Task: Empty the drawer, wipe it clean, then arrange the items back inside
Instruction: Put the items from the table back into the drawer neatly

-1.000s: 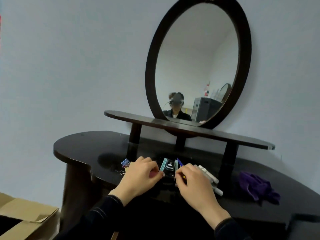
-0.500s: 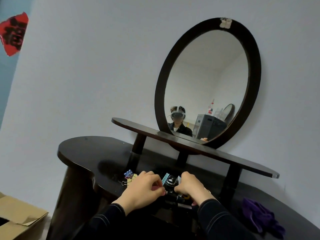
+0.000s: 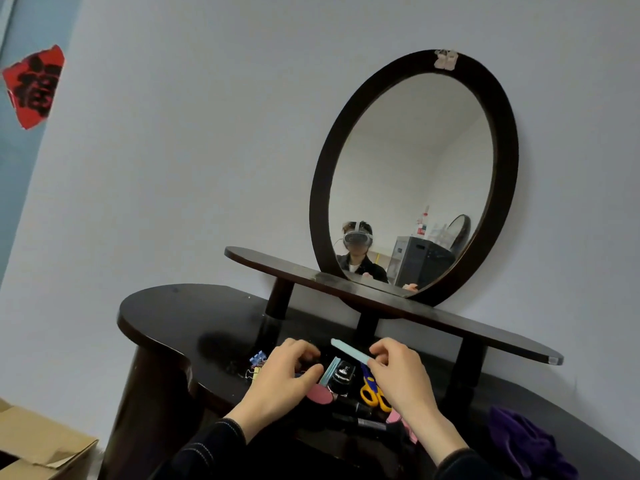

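The dark bench (image 3: pixel 180 313) had its rounded left end bare and open, its edge falling away above a cardboard box (image 3: pixel 34 445) on the floor. A raised shelf (image 3: pixel 270 263) on posts hung low over the rear of the work area, leaving little height there. The clutter lay near the front edge: binder clips (image 3: pixel 258 360), scissors (image 3: pixel 372 393), a pink file (image 3: pixel 318 393) and dark tubes (image 3: pixel 360 407). The right hand (image 3: pixel 398 372) pinched a light-blue nail file (image 3: pixel 351 351) between thumb and fingertips, lifted clear of the pile. The left hand (image 3: pixel 284 375) curled over the items, its thumb beside the pink file; whether it gripped anything could not be told. The drawer was lost in the dark below. A purple cloth (image 3: pixel 526 441) sat crumpled on the right. An oval mirror (image 3: pixel 412 174) stood against the pale wall.
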`<state>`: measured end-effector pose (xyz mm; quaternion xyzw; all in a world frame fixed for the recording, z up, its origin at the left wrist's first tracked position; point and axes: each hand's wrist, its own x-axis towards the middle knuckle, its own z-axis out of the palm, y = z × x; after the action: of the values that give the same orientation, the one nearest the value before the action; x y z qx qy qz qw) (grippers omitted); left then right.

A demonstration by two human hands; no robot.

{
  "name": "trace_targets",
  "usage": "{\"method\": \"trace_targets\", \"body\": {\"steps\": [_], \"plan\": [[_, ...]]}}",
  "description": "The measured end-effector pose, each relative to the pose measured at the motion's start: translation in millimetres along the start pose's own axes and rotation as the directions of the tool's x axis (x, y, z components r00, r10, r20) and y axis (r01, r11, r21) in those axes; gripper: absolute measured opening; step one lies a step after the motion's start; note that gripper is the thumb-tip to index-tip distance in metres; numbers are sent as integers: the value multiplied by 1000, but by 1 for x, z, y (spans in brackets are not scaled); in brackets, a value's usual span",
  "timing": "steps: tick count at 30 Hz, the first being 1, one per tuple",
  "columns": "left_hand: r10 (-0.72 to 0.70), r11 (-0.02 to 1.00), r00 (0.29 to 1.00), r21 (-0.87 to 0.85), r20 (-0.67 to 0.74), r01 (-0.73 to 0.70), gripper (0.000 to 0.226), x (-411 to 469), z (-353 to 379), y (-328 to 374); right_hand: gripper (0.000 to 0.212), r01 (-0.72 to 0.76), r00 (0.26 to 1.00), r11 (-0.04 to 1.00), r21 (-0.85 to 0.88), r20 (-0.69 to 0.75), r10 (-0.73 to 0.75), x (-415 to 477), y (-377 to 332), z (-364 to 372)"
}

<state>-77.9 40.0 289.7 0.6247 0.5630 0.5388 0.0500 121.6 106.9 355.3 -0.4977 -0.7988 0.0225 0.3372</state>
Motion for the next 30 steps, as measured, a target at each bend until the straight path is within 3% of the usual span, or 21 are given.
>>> {"method": "trace_targets", "body": {"steps": [2,4,6,8,11,13,16,18,22,26,30], "plan": [[66,997,995,39,-72,-64,47,-3,0,0,19,133,991,985,111,-29,-131,-5,-12,-8],[139,983,980,143,-144,-119,63,-5,0,0,18,251,967,930,267,-41,-250,-12,-28,-17],[219,962,957,205,-189,-179,45,-5,3,0,18,315,944,858,404,-40,-328,-14,-40,-24],[195,975,949,151,-246,-162,3,-7,3,3,12,300,939,772,560,-31,-343,-12,-50,-27],[5,995,952,-97,-305,-36,29,-9,3,1,15,168,982,664,729,-64,-177,2,-50,-18],[-44,981,959,-192,-279,-10,32,-9,2,1,17,58,998,753,656,-41,-41,15,-41,-4],[-48,983,971,-183,-234,4,33,-9,0,0,14,4,996,985,170,82,-18,32,-31,25],[-68,979,973,-201,-218,23,32,-7,0,-2,23,24,987,994,-109,163,-6,39,-34,43],[-120,974,973,-212,-196,78,35,-2,-2,-5,37,-11,931,898,-441,323,170,52,-53,66],[-185,943,971,-304,-150,133,37,1,-7,-4,37,-69,929,855,-515,279,243,58,-61,78],[-239,929,958,-325,-159,178,37,3,-9,-8,27,-177,956,937,-301,173,237,56,-56,77]]}}
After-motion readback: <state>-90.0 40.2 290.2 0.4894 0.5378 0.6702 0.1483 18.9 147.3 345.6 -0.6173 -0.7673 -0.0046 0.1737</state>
